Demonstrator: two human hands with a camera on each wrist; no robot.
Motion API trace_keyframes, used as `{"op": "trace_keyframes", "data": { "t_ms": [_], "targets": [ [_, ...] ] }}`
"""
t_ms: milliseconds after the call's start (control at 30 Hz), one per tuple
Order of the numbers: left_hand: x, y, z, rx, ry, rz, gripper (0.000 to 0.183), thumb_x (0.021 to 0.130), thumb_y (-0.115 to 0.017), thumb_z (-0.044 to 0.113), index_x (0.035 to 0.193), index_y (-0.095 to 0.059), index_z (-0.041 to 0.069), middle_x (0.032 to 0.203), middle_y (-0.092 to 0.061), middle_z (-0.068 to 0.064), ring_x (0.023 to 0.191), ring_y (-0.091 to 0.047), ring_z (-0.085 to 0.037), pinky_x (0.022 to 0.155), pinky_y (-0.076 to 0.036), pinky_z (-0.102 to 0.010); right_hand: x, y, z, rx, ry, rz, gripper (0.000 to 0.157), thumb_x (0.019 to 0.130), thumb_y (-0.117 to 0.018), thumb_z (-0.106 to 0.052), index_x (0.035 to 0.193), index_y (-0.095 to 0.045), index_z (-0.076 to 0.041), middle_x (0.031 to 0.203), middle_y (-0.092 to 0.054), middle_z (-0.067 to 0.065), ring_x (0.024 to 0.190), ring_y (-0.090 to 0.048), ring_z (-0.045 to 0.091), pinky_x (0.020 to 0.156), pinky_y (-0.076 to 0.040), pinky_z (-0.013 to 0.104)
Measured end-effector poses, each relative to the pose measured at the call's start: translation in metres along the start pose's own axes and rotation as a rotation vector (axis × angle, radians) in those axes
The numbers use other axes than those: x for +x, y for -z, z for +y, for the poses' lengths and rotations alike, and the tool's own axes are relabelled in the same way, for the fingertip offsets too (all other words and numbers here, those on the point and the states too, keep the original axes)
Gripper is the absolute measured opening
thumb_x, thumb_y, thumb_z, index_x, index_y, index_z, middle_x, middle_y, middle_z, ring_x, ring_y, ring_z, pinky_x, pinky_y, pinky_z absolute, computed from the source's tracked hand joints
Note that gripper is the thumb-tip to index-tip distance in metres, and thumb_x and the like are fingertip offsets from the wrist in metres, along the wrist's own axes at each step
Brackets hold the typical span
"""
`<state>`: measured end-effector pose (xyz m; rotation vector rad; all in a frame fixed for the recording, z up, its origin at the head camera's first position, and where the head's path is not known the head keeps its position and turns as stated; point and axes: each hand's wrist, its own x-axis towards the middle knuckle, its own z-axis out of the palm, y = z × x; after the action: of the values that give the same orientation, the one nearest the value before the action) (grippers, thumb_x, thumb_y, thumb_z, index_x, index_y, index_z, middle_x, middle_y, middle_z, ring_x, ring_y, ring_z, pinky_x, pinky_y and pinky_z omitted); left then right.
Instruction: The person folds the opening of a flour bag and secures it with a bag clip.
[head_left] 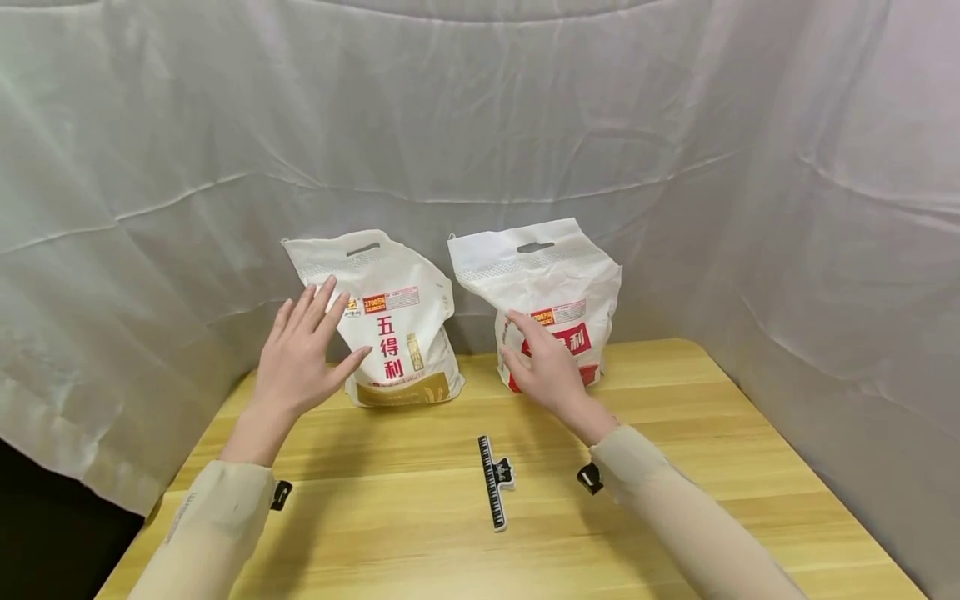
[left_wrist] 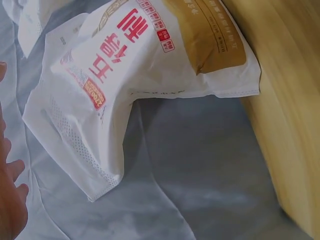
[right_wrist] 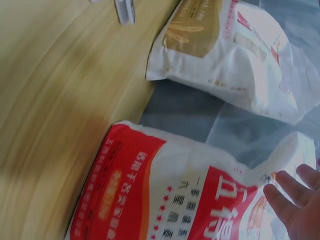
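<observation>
Two white flour bags stand side by side at the back of the table. The left flour bag (head_left: pixel 408 333) has a gold band at its base, and the right flour bag (head_left: pixel 581 287) has red panels. My left hand (head_left: pixel 300 358) is spread in front of the left bag's left side, fingers straight, holding nothing. My right hand (head_left: pixel 551 371) reaches before the right bag with its fingers extended; whether they touch the bag I cannot tell. In the right wrist view, the fingertips (right_wrist: pixel 274 192) are near that bag's upper part.
A black-and-white clip (head_left: pixel 491 487) with a piano-key pattern lies on the wooden table (head_left: pixel 405 517), between the forearms. Grey cloth (head_left: pixel 480 125) hangs behind the bags and along both sides. Both bags have handle slots at the top.
</observation>
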<state>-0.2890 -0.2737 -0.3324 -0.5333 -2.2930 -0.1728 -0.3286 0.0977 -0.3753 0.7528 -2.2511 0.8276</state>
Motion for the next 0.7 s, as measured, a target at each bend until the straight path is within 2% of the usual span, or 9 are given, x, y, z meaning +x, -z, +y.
{"op": "trace_keyframes", "data": {
  "t_ms": [133, 333, 533, 700],
  "targets": [
    [0.009, -0.002, 0.001, 0.019, -0.021, 0.001, 0.086, 0.087, -0.066, 0.052, 0.157, -0.044, 0.008, 0.17, -0.029, -0.01, 0.153, -0.03, -0.04, 0.127, -0.015, -0.054, 0.006, -0.007, -0.006, -0.01, -0.003, -0.005, 0.055, 0.098, -0.07, -0.025, 0.147, -0.054, -0.007, 0.144, -0.062, 0.012, 0.125, -0.064, 0.032, 0.1, -0.054, 0.049],
    [0.028, 0.002, 0.0, 0.027, -0.031, -0.001, 0.083, 0.09, -0.067, 0.05, 0.158, -0.043, 0.009, 0.17, -0.03, -0.01, 0.153, -0.031, -0.041, 0.127, -0.015, -0.052, 0.021, -0.014, -0.014, -0.015, -0.018, -0.055, 0.055, 0.101, -0.067, -0.03, 0.15, -0.052, -0.009, 0.15, -0.057, 0.009, 0.132, -0.059, 0.03, 0.102, -0.053, 0.047],
    [0.042, 0.003, 0.0, 0.056, -0.073, -0.053, 0.084, 0.091, -0.069, 0.049, 0.159, -0.041, 0.008, 0.171, -0.027, -0.011, 0.153, -0.03, -0.041, 0.125, -0.019, -0.058, 0.032, -0.02, -0.021, -0.03, -0.039, -0.1, 0.057, 0.101, -0.066, -0.029, 0.151, -0.05, -0.009, 0.153, -0.055, 0.009, 0.132, -0.059, 0.032, 0.104, -0.052, 0.048],
    [0.056, 0.003, -0.001, 0.09, -0.112, -0.104, 0.086, 0.092, -0.069, 0.051, 0.16, -0.039, 0.01, 0.171, -0.026, -0.011, 0.155, -0.027, -0.038, 0.126, -0.017, -0.057, 0.041, -0.025, -0.024, -0.022, -0.036, -0.123, 0.057, 0.102, -0.064, -0.028, 0.153, -0.048, -0.008, 0.156, -0.052, 0.01, 0.136, -0.056, 0.031, 0.11, -0.048, 0.048]
  ]
}}
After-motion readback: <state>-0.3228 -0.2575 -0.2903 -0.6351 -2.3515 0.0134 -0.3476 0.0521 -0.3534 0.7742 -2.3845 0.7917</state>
